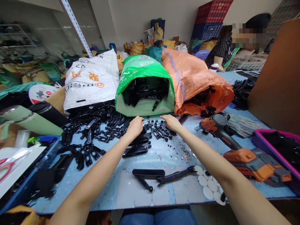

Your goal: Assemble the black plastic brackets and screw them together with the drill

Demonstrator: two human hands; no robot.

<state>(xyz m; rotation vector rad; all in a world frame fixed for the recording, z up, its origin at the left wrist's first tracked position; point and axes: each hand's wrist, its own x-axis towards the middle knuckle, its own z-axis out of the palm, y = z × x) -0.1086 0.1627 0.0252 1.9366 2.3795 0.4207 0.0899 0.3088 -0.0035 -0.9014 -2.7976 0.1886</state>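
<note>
My left hand [136, 127] reaches to the pile under the mouth of the green sack [145, 110], its fingers slightly bent and their tips partly hidden. My right hand [172, 122] lies low over the table with fingers stretched toward the left. Between both hands is a cluster of small black jointed pieces [160, 131]. Long black arm parts [138, 149] lie in a stack just below my left hand. Nearer to me, a folded black arm assembly [148, 172] and another black arm piece [177, 175] rest on a grey mat [161, 198].
A white sack [91, 84] and an orange sack [199, 81] flank the green one. An orange and black power drill [243, 153] lies at right, beside a pink-rimmed bin [264, 142]. White discs [207, 192] lie near my right forearm. Another person [221, 51] sits behind, right.
</note>
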